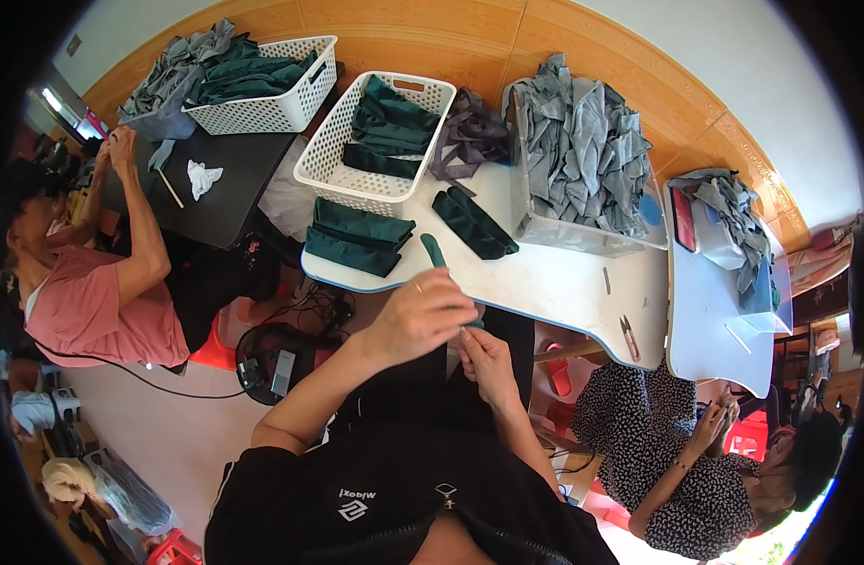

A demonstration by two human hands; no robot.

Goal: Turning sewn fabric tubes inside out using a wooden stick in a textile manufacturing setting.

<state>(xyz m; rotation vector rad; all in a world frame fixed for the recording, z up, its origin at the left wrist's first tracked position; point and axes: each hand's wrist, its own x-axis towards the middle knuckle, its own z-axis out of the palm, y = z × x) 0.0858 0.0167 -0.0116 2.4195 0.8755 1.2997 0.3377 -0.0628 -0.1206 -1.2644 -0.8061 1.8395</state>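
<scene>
A narrow dark green fabric strip (433, 249) sticks up out of my left hand (424, 315), whose fingers are closed round it. Just below and to the right, my right hand (489, 364) pinches at the strip's lower end, where a bit of green shows between the hands; the fingers hide most of that spot. Both hands are held in front of the white table's near edge. Closest to them on the table lie a folded bundle of dark green fabric (473, 222) and a larger green stack (358, 235) to its left.
On the white table (564, 282) are thread snips (629, 337), a basket (311, 169) of green pieces, dark scraps (469, 137) and a clear bin (582, 240) heaped with grey fabric. Co-workers sit at left (112, 301) and right (705, 490). A black fan (262, 363) stands below.
</scene>
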